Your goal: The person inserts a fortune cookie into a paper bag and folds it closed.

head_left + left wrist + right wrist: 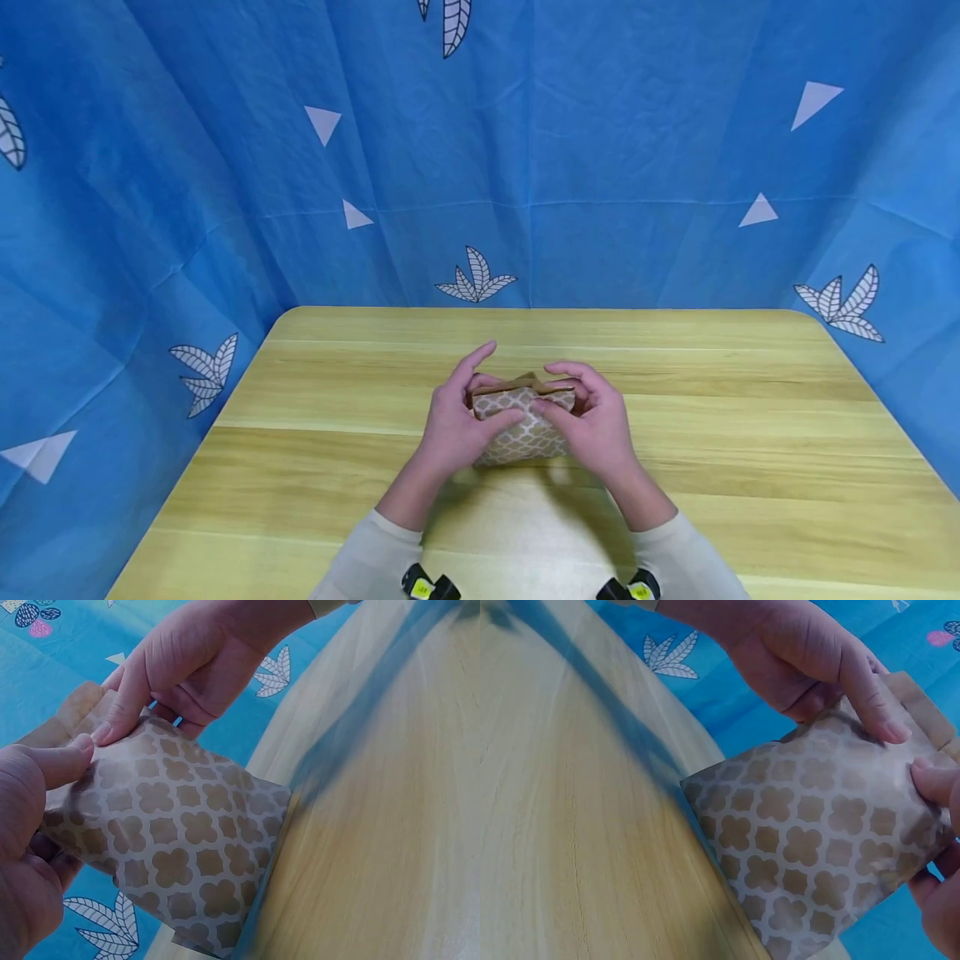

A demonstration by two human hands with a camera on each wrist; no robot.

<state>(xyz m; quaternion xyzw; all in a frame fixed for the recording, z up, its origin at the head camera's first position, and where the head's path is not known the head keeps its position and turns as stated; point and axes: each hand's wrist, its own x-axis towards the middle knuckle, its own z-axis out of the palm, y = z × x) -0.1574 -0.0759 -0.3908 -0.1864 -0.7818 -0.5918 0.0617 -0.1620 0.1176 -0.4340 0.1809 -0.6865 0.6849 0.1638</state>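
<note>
A brown paper bag (525,433) with a white lattice print stands on the table in the middle of the head view, its upper edge bent over. My left hand (456,425) grips its left side near the top, thumb on the printed front and other fingers behind. On the opposite side my right hand (600,421) pinches the same upper part, both thumbs close together. In the left wrist view the bag's printed face (187,847) slopes down to the tabletop. A plain brown flap (922,712) shows past the thumbs in the right wrist view. The bag's inside is hidden.
The light wood table (750,433) spreads out on both sides of the bag. A blue curtain (622,150) with white leaves and triangles hangs behind and along the sides. Black wrist straps (431,583) sit over the pale sleeves (375,554).
</note>
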